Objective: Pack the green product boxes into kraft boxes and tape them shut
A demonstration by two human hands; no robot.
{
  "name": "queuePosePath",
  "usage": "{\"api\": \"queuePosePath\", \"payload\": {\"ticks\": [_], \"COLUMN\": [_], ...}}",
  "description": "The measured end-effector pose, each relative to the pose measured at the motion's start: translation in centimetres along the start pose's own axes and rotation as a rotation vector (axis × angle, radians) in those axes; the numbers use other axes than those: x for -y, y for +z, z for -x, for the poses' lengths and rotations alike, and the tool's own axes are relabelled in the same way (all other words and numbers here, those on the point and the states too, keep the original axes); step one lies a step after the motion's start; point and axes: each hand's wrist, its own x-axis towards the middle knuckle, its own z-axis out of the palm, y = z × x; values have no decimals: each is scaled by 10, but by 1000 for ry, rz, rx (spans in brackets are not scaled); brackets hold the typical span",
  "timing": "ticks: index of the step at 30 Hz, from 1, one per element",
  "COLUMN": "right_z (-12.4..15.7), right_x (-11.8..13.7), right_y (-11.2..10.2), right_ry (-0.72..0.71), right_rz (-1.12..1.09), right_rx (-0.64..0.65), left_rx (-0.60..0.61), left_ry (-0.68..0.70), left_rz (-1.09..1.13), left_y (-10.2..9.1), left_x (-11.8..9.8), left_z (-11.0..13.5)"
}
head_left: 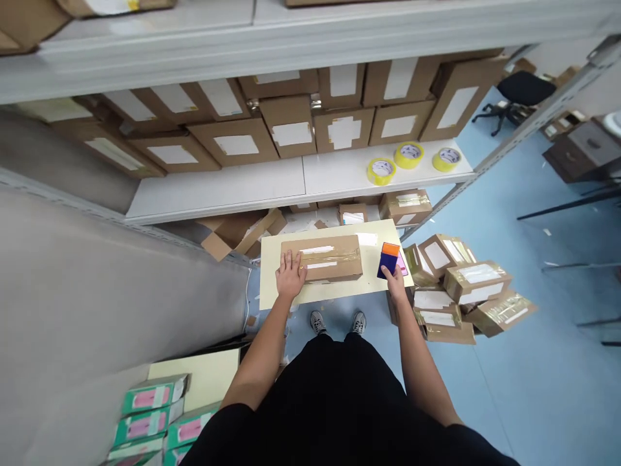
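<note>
A long brown cardboard box (334, 249) lies on a cream-coloured board in front of me, with clear tape and two white strips along its top. My left hand (290, 275) rests flat on the box's left end, fingers spread. Towards the board's right end, my right hand (395, 281) grips a flat, dark blue object with an orange end (387, 260); its kind is not clear. A pink item (402, 265) shows partly behind that hand, at the board's right edge.
Shelves (218, 191) ahead hold rows of labelled cartons (237, 144) and three yellow tape rolls (381, 170). An open carton (242, 233) sits behind the board. Taped boxes (478, 283) are piled on the floor at right. Green-and-pink boxes (148, 398) stand lower left.
</note>
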Motion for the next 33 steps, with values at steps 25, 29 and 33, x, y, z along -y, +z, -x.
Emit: {"api": "queuePosePath", "payload": {"ticks": [25, 29, 33], "right_z": [-9, -7, -5], "right_x": [109, 111, 109], "right_y": [112, 112, 113], "right_ry": [-187, -211, -217], "right_rz": [-9, -22, -37], "right_rx": [612, 633, 639], "left_rx": [-14, 184, 231], "left_ry": [235, 413, 465], "left_rz": [758, 916, 898], "left_y": [-64, -93, -102], "left_x": [-32, -52, -55], "left_z": [-33, -45, -44]}}
